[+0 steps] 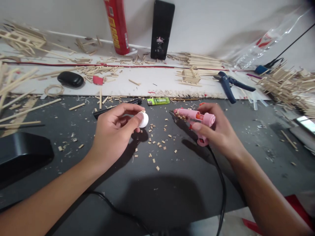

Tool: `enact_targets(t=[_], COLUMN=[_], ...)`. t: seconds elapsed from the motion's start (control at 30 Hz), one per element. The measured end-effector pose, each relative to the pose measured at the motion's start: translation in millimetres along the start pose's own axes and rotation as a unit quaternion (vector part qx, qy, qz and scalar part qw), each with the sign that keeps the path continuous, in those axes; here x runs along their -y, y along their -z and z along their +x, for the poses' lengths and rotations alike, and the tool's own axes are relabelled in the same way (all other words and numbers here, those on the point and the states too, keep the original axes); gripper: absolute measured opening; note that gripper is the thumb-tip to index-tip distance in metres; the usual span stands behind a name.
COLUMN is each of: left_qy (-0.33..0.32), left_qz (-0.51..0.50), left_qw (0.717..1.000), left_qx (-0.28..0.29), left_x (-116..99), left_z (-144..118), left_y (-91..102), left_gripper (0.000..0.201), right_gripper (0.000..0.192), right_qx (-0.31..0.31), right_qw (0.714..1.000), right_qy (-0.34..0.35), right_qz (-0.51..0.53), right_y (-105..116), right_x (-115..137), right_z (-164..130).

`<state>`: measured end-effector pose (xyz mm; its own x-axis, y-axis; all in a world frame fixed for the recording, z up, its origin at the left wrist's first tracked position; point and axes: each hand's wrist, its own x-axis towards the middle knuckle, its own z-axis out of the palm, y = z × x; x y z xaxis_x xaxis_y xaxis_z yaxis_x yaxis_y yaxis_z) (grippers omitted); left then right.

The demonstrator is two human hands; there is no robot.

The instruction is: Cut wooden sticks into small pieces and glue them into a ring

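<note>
Between the thumb and fingers of my left hand (114, 129) is a small round white cap (144, 120), held above the dark table. My right hand (219, 131) is closed around a pink hot glue gun (188, 114). Its nozzle points left toward the cap, with a gap between them, and brownish residue coats its front. A black cord (222, 183) runs down from the glue gun's handle. Several tiny cut wood pieces (157, 144) lie scattered on the table below and between my hands.
Behind my hands lie a green lighter (158, 101) and a black pen-like tool (118, 108). Blue-handled cutters (228, 85), a black phone (162, 29), a red can (118, 26) and a clear plastic bottle (261, 49) are farther back. Wooden sticks (287, 82) are piled at the right.
</note>
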<state>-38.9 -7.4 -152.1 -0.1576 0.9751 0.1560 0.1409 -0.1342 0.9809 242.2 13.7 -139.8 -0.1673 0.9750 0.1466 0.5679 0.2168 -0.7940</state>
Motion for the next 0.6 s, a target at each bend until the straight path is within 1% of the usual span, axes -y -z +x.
enact_targets(t=[0.03,0.07,0.1,0.13,0.17,0.2,0.23,0.3,0.33,0.37,0.43,0.5,0.6], left_qy=[-0.002,-0.004,-0.005,-0.006,-0.006,-0.007,-0.007,-0.007,-0.008,-0.008,-0.008,-0.01,-0.014], left_qz=[0.001,-0.001,-0.005,-0.009,-0.012,-0.013,-0.01,-0.001,0.0,0.0,-0.002,-0.004,-0.005], left_qw=[1.0,1.0,1.0,1.0,1.0,1.0,1.0,1.0,1.0,1.0,1.0,1.0,1.0], left_qx=[-0.005,-0.009,-0.01,-0.009,-0.008,-0.006,-0.002,0.002,0.003,0.005,0.008,0.012,0.021], left_x=[1,2,2,3,3,2,2,-1,-2,-4,-5,-6,-5], left_z=[1,2,3,3,4,4,3,3,2,2,1,1,-1], left_y=[0.3,0.5,0.7,0.7,0.8,0.8,0.8,1.0,1.1,1.2,1.5,1.7,2.1], left_gripper=[0.009,0.009,0.008,0.008,0.007,0.007,0.007,0.007,0.007,0.007,0.006,0.007,0.009], right_gripper=[0.044,0.043,0.039,0.032,0.024,0.016,0.011,0.014,0.015,0.017,0.021,0.022,0.021], right_qx=[-0.058,-0.127,-0.201,-0.274,-0.318,-0.33,-0.294,-0.129,-0.062,-0.015,0.019,0.03,0.045], right_qw=[0.998,0.99,0.974,0.95,0.926,0.909,0.907,0.924,0.932,0.939,0.946,0.948,0.951], right_qy=[0.022,0.051,0.085,0.129,0.168,0.201,0.236,0.262,0.251,0.229,0.182,0.149,0.143], right_qz=[-0.011,-0.03,-0.055,-0.082,-0.116,-0.154,-0.19,-0.247,-0.254,-0.255,-0.267,-0.281,-0.271], right_y=[1,2,2,1,-1,-5,-10,-24,-31,-39,-50,-56,-57], right_x=[1,3,6,11,17,24,31,41,44,46,44,39,36], right_z=[-4,-9,-15,-23,-31,-38,-45,-53,-54,-54,-49,-44,-42])
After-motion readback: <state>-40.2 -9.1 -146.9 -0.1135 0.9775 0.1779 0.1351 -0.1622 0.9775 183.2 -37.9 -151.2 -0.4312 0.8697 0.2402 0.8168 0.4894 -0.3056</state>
